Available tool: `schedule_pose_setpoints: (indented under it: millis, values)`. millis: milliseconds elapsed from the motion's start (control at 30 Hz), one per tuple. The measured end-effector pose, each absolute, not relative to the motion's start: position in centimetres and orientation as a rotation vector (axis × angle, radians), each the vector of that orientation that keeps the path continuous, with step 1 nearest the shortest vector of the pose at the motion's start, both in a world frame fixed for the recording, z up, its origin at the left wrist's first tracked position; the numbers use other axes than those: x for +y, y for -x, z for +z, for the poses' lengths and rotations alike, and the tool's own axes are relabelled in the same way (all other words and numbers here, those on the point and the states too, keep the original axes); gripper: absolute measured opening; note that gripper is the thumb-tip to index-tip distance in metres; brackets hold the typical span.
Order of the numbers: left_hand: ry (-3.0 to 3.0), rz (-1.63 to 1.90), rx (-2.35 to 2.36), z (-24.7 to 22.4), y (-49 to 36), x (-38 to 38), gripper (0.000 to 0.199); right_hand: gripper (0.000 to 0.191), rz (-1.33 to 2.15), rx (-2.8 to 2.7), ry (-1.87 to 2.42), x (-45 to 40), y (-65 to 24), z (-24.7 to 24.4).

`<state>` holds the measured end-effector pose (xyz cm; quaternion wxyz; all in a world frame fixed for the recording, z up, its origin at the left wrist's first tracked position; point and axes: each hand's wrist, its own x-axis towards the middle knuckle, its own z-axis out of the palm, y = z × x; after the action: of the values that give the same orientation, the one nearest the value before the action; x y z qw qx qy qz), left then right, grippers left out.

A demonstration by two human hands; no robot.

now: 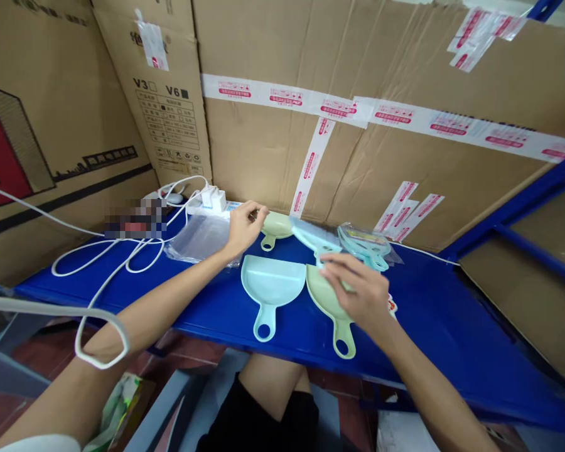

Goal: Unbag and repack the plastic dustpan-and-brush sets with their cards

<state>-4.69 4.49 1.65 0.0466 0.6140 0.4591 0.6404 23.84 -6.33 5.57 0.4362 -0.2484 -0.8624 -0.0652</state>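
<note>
My right hand (355,289) grips the short handle of a light-blue hand brush (316,237), its wide head tilted up to the left. Below that hand lies a pale-green dustpan (327,295), partly covered by my fingers. A light-blue dustpan (273,282) sits just left of it, handle toward me. My left hand (247,226) hovers farther back with its fingers curled together; whatever they may hold is hidden. Right beside those fingers is another pale-green piece (277,227) with a ring handle, partly hidden.
Clear plastic bags (200,238) lie left of the dustpans. Light-blue pieces in clear wrapping (365,245) rest at the back right. White cables (136,245) loop on the left near a power strip (211,202). Cardboard walls (263,150) enclose the blue table (433,339).
</note>
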Motion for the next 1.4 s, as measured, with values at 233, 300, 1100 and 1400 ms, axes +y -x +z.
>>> schedule_pose_setpoints:
  millis: [233, 300, 1100, 1400]
  values:
    - [-1.884, 1.956, 1.397, 1.2, 4.6, 4.7, 0.025, 0.015, -0.260, -2.406, 0.351, -12.4, -19.5, 1.6]
    - [-1.930, 1.926, 1.403, 1.2, 4.4, 4.4, 0.025, 0.012, -0.303, -2.446, 0.342, -12.2, -18.5, 0.6]
    - [-2.135, 1.865, 1.337, 1.2, 4.1, 3.9, 0.023, 0.048, -0.749, -2.641, 0.598, -11.1, -16.4, -3.8]
    - [-2.153, 1.871, 1.322, 1.3, 4.0, 3.7, 0.024, 0.043, -0.915, -2.601, 0.494, -10.7, -16.2, -4.0]
